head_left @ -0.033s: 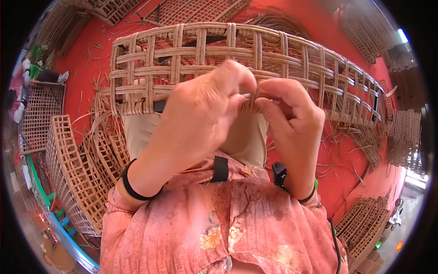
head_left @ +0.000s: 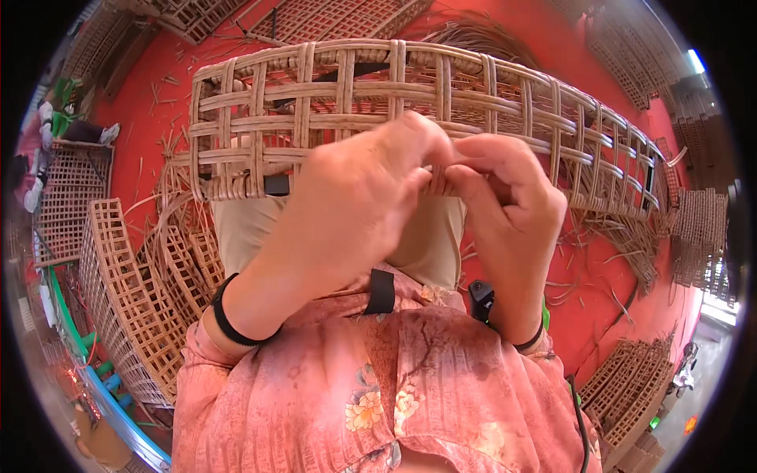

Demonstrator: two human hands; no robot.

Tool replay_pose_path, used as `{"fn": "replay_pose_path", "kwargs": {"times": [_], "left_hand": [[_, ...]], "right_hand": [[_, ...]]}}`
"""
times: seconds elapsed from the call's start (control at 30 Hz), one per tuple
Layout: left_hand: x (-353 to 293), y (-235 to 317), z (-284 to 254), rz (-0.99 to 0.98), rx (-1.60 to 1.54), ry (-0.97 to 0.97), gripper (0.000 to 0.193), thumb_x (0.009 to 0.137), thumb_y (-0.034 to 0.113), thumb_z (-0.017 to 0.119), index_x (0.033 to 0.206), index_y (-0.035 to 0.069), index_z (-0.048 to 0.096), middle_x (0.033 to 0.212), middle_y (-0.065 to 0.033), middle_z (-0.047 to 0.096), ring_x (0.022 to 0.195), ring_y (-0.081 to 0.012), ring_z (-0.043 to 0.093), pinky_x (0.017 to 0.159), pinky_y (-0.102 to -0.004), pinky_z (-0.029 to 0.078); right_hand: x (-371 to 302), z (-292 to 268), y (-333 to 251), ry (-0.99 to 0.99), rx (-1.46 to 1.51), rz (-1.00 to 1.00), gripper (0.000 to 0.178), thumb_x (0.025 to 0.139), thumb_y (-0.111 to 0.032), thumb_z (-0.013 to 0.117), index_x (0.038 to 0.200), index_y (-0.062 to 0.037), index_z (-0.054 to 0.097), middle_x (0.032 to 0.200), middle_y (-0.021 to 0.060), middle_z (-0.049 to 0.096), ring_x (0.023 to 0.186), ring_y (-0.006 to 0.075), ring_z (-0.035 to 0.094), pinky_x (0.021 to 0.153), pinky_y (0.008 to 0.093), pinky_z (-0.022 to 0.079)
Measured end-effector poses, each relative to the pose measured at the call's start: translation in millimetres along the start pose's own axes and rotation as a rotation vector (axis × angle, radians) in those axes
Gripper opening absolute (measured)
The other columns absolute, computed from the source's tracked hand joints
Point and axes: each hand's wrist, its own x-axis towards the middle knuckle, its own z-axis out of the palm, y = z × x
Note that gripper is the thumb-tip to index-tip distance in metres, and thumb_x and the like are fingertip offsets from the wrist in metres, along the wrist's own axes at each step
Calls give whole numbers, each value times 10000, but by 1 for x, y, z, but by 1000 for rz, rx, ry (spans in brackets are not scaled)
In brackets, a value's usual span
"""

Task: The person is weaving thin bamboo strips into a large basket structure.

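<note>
While both hands worked close together at mid-frame, the woven basket lay across the upper centre of the pic, its near lower edge just above the tan trousers. The L hand had its fingers curled and its thumb tucked toward that edge; the R hand had thumb and forefinger brought together right beside it. Couldn't tell if either one was pinching a strand, since the fingers hid the spot. Judging by the open lattice, the basket was prob. light for its size, fairly stiff overall w/ some spring in single strands, and not very slippery (dry-looking weave, tho a sharp bend might crack it). Best hold approx. the thick wrapped rim along the top or the bundled lower corner at centre left, rather than the thin mid-wall strands. Looks-wise: tan-brown, paired strands crossing in big squarish gaps, long shape bowing down toward the right of the frame (lens, partly), dark bits showing thru, red floor behind.
</note>
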Motion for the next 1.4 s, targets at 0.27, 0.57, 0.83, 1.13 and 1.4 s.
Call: {"fn": "replay_pose_path", "kwargs": {"times": [0.27, 0.57, 0.83, 1.13, 1.4], "left_hand": [[8, 1, 24, 98, 129, 97, 128, 902, 53, 668, 1018, 75, 617, 837, -83, 634, 709, -262, 660, 622, -362, 515], [18, 24, 39, 206, 337, 152, 176, 873, 168, 733, 1006, 56, 713, 844, -82, 618, 698, -251, 633, 636, -344, 515], [16, 26, 28, 32, -3, -34, 126, 858, 101, 710, 952, 19, 692, 801, -107, 670, 739, -222, 674, 666, -331, 512], [21, 15, 33, -39, 75, -88, 123, 877, 90, 689, 980, 23, 684, 862, -124, 688, 767, -283, 679, 686, -360, 527], [23, 12, 35, -21, 96, -121, 118, 904, 86, 654, 1003, 33, 692, 924, -121, 680, 814, -286, 671, 713, -360, 524]], "right_hand": [[-19, -34, 1, 283, 21, 97, 86, 870, 26, 704, 946, -10, 688, 829, 6, 663, 659, 26, 552, 590, 197, 446], [-28, -69, -3, 452, 161, 26, 218, 898, 71, 672, 1110, 26, 651, 906, 32, 661, 771, 37, 586, 650, 164, 452], [-11, -52, 15, 241, -81, 125, 221, 959, -60, 616, 1177, -23, 635, 918, 112, 738, 715, 138, 662, 633, 274, 511], [-1, -51, 10, 144, -243, 59, 211, 947, -25, 546, 1146, -16, 615, 929, 211, 721, 815, 342, 721, 704, 390, 553], [-4, -50, 6, 133, -91, 245, 282, 935, 4, 530, 1205, -28, 605, 990, 217, 716, 765, 336, 714, 653, 382, 548]]}}
